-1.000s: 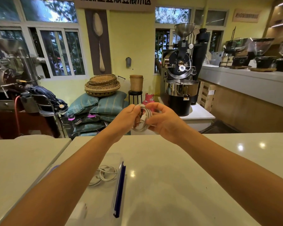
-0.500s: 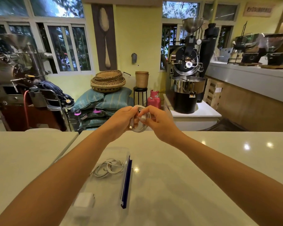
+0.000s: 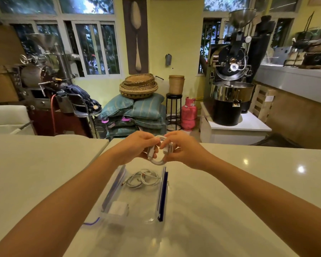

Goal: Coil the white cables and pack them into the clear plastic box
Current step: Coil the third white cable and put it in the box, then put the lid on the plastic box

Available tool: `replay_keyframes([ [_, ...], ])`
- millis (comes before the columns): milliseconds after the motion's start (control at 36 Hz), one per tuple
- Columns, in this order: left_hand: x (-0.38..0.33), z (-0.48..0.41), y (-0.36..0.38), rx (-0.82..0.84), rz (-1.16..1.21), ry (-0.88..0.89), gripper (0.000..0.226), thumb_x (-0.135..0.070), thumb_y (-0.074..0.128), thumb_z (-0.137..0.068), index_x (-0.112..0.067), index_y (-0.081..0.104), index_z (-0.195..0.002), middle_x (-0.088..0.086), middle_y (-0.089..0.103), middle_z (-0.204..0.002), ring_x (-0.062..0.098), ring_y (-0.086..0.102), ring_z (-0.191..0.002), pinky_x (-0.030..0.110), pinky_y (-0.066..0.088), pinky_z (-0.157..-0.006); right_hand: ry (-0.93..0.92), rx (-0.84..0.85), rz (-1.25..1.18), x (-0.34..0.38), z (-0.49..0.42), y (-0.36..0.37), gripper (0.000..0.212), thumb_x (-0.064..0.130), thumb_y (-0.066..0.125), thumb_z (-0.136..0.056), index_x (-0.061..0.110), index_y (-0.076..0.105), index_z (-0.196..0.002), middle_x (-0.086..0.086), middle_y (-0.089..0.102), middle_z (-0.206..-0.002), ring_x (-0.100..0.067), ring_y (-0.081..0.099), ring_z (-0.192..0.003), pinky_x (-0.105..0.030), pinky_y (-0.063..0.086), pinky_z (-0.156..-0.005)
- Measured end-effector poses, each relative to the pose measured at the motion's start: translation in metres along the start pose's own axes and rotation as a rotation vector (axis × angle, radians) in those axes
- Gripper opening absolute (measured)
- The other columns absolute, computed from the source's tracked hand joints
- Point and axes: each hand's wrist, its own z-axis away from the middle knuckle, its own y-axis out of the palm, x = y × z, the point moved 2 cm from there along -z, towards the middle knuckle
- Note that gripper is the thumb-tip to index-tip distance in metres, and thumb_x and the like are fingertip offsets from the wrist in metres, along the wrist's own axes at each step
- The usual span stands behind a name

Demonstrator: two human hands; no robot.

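Head view: a white cable (image 3: 158, 154), wound into a small coil, is held in the air between both hands, above the far end of the clear box (image 3: 137, 216). The coil stands roughly upright, its open ring facing the camera, so its loops run top to bottom. Two white plug ends show at its front, both pointing down and a little toward the camera; one lies against the left hand's fingers, the other against the right hand's.

The left hand (image 3: 137, 148) is curled closed on the left side of the coil, thumb on top and fingers below. The right hand (image 3: 183, 151) pinches the right side, fingers wrapped over the loops. Both forearms reach in from the bottom corners.

Below the hands, the box lies on the pale counter (image 3: 239, 191) with its long axis running away from the camera, tilted slightly to the right at the far end. Blue strips (image 3: 162, 195) run along its two long sides. Inside, near the far end, a second cable (image 3: 144, 179) lies in a loose flat coil. Near the close left corner sits a white charger block (image 3: 117, 208).

Beyond the counter's far edge are stacked teal sacks (image 3: 137, 114) topped with woven baskets (image 3: 138, 85), a pink gas cylinder (image 3: 189, 114), and a black roasting machine (image 3: 230, 75).
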Motion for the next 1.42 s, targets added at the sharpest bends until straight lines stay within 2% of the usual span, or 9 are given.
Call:
replay_keyframes([
  [222, 0.015, 0.015, -0.013, -0.024, -0.099, -0.04, 0.012, -0.015, 0.053, -0.088, -0.017, 0.061, -0.08, -0.005, 0.068, -0.059, 0.008, 0.062, -0.057, 0.024, 0.052, -0.061, -0.003, 0.075, 0.026, 0.005, 0.0, 0.021, 0.021, 0.014, 0.069, -0.076, 0.014, 0.068, -0.097, -0.005, 0.046, -0.129, -0.011, 0.045, -0.101, -0.025, 0.043, -0.087],
  [444, 0.043, 0.022, -0.016, -0.052, -0.302, -0.163, 0.006, -0.014, 0.057, -0.087, -0.013, 0.059, -0.081, 0.005, 0.063, -0.072, 0.014, 0.059, -0.061, 0.019, 0.051, -0.056, -0.015, 0.229, 0.147, 0.003, -0.002, 0.047, 0.025, 0.014, 0.069, -0.076, 0.014, 0.068, -0.101, -0.007, 0.051, -0.119, -0.011, 0.045, -0.088, -0.014, 0.039, -0.068],
  [694, 0.076, 0.016, -0.009, -0.046, -0.546, -0.263, 0.015, -0.017, 0.062, -0.083, -0.019, 0.053, -0.071, -0.001, 0.06, -0.062, 0.008, 0.058, -0.054, 0.016, 0.047, -0.051, 0.005, 0.447, 0.304, -0.002, -0.005, 0.073, 0.03, 0.013, 0.066, -0.079, 0.013, 0.066, -0.108, -0.01, 0.058, -0.104, -0.013, 0.044, -0.084, -0.021, 0.037, -0.068],
  [861, 0.089, 0.015, 0.002, 0.056, -0.642, -0.307, 0.006, -0.012, 0.06, -0.084, -0.007, 0.059, -0.087, 0.006, 0.061, -0.068, 0.008, 0.054, -0.051, 0.015, 0.046, -0.054, 0.047, 0.622, 0.436, -0.001, -0.005, 0.089, 0.029, 0.016, 0.065, -0.08, 0.014, 0.064, -0.109, -0.012, 0.062, -0.113, -0.024, 0.054, -0.091, -0.032, 0.044, -0.077],
  [944, 0.096, 0.013, 0.008, 0.113, -0.684, -0.335, 0.018, -0.009, 0.058, -0.084, 0.004, 0.065, -0.096, 0.014, 0.066, -0.074, 0.008, 0.055, -0.051, 0.014, 0.046, -0.055, 0.023, 0.694, 0.607, 0.0, -0.005, 0.098, 0.031, 0.023, 0.064, -0.081, 0.017, 0.063, -0.111, -0.01, 0.062, -0.114, -0.022, 0.052, -0.085, -0.031, 0.041, -0.07],
  [1083, 0.101, 0.009, 0.017, 0.167, -0.782, -0.373, 0.01, -0.011, 0.06, -0.082, -0.004, 0.066, -0.079, -0.01, 0.052, -0.034, -0.003, 0.049, -0.029, 0.008, 0.043, -0.047, -0.011, 0.767, 0.731, 0.004, -0.007, 0.107, 0.028, 0.021, 0.056, -0.086, 0.014, 0.061, -0.113, -0.009, 0.062, -0.117, -0.019, 0.045, -0.083, -0.03, 0.039, -0.063],
  [1222, 0.105, 0.004, 0.02, 0.185, -0.86, -0.378, 0.012, -0.008, 0.059, -0.083, -0.001, 0.068, -0.084, -0.001, 0.064, -0.052, -0.002, 0.048, -0.031, 0.021, 0.051, -0.067, -0.048, 0.854, 0.906, 0.004, -0.011, 0.118, 0.032, 0.029, 0.059, -0.085, 0.019, 0.061, -0.115, -0.004, 0.063, -0.115, -0.022, 0.054, -0.09, -0.03, 0.039, -0.07],
  [1361, 0.106, 0.005, 0.024, 0.184, -0.929, -0.365, 0.024, -0.006, 0.057, -0.084, 0.005, 0.063, -0.105, 0.021, 0.069, -0.105, 0.019, 0.055, -0.076, 0.036, 0.05, -0.091, -0.041, 0.892, 0.946, 0.003, -0.013, 0.122, 0.031, 0.028, 0.056, -0.087, 0.015, 0.06, -0.114, 0.001, 0.048, -0.068, -0.02, 0.047, -0.076, -0.029, 0.037, -0.073],
  [1417, 0.108, 0.004, 0.026, 0.188, -0.974, -0.362, 0.027, -0.007, 0.056, -0.085, 0.003, 0.061, -0.109, 0.02, 0.067, -0.112, 0.02, 0.053, -0.081, 0.036, 0.048, -0.093, -0.032, 0.94, 0.943, 0.001, -0.013, 0.124, 0.031, 0.023, 0.051, -0.09, 0.011, 0.058, -0.118, -0.005, 0.056, -0.081, -0.021, 0.043, -0.084, -0.033, 0.04, -0.079],
])
